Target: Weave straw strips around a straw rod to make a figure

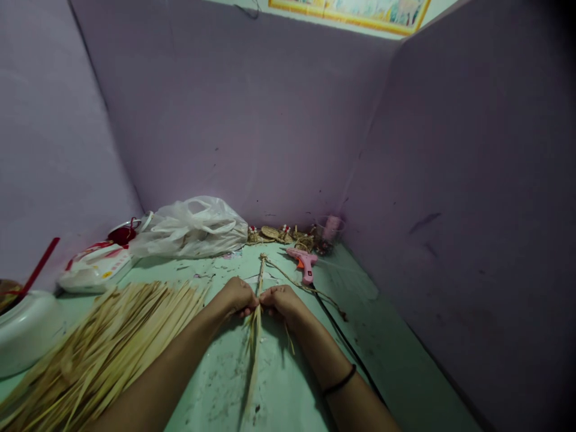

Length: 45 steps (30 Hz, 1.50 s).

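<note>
My left hand and my right hand meet at the middle of the table, each with its fingers pinched on a braid of dry straw strips. The finished-looking, twisted part runs away from me to a knot at its far end, and loose strips hang toward me below my fingers. From the knot a thin cord trails to the right. Beyond my right hand lies a pink glue gun with a black cable. Left of my left forearm a wide bundle of flat dry strips is spread out.
The green tabletop meets purple walls. A white plastic bag lies at the back, with small woven pieces and a pink spool beside it. On the left are a white-and-red packet and a white pot with a red stick.
</note>
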Each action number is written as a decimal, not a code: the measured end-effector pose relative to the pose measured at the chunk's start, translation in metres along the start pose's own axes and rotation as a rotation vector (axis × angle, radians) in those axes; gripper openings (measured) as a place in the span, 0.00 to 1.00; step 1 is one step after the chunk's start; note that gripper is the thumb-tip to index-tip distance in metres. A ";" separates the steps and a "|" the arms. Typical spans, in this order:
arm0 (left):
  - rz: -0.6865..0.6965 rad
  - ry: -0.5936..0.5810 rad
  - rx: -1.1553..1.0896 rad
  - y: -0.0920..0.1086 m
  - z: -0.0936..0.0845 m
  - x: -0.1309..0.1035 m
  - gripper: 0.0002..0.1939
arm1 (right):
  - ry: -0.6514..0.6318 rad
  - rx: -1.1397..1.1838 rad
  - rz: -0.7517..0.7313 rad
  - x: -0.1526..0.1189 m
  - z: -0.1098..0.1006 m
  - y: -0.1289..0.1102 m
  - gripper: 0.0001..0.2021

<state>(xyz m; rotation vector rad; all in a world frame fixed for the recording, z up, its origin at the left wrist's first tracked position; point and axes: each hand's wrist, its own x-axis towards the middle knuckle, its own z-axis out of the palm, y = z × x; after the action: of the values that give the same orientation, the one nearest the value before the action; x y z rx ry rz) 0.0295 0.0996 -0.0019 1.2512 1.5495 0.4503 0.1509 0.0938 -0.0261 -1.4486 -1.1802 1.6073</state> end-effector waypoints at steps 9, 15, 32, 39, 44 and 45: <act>0.050 -0.108 -0.135 -0.004 -0.002 0.002 0.09 | -0.077 0.138 0.052 -0.008 -0.002 -0.009 0.03; -0.074 -0.151 -0.097 -0.002 0.002 0.001 0.04 | -0.082 0.067 0.031 -0.006 -0.005 -0.008 0.04; 0.130 0.001 -0.153 -0.003 0.008 -0.002 0.06 | -0.098 -0.113 -0.108 0.002 -0.010 0.001 0.03; 0.120 0.056 -0.153 -0.001 0.014 0.002 0.08 | 0.193 -0.554 -0.118 0.001 -0.014 -0.006 0.04; 0.078 0.092 -0.146 0.003 0.013 -0.003 0.10 | 0.272 -0.781 -0.245 -0.022 0.002 -0.019 0.05; 0.071 0.087 -0.147 0.004 0.012 -0.005 0.10 | 0.294 -0.813 -0.283 -0.027 0.008 -0.021 0.06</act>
<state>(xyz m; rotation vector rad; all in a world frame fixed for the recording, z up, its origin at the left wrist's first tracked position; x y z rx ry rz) 0.0411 0.0933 -0.0012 1.1884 1.5186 0.6603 0.1458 0.0757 0.0031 -1.8004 -1.8610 0.6904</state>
